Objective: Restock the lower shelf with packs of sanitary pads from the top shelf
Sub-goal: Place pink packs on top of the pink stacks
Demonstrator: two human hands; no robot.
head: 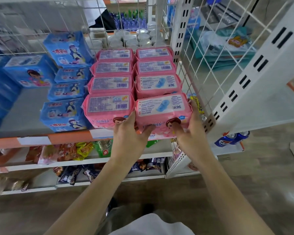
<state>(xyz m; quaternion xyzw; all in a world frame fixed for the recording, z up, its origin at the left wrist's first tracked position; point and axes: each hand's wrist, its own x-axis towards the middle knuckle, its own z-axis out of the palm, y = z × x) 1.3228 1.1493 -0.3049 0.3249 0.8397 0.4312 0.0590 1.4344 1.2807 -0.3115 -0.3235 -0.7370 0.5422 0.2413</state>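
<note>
Where the orange-edged shelf [66, 139] meets the wire side panel [209, 68], pink pad packs [112, 83] stand in two rows beside blue packs [64, 114]. Front right pink pack [161, 112] sits at the shelf edge, gripped on both sides: left hand [127, 133], right hand [192, 131].

1. bright, even light with no single source in view; colours read cleanly on the pink packs [134, 85]
2. shadows are soft and faint, slightly darker under the shelf edge [58, 139] over the snack packets [70, 151]
3. mild glare whitens the wire grid [215, 53] at upper right
4. wide-angle distortion bends the slotted upright [244, 78] and tilts the edges
5. the centre is fairly sharp; the blue packs [7, 85] at far left, the floor [261, 175] and the lower corners are smeared and soft
</note>
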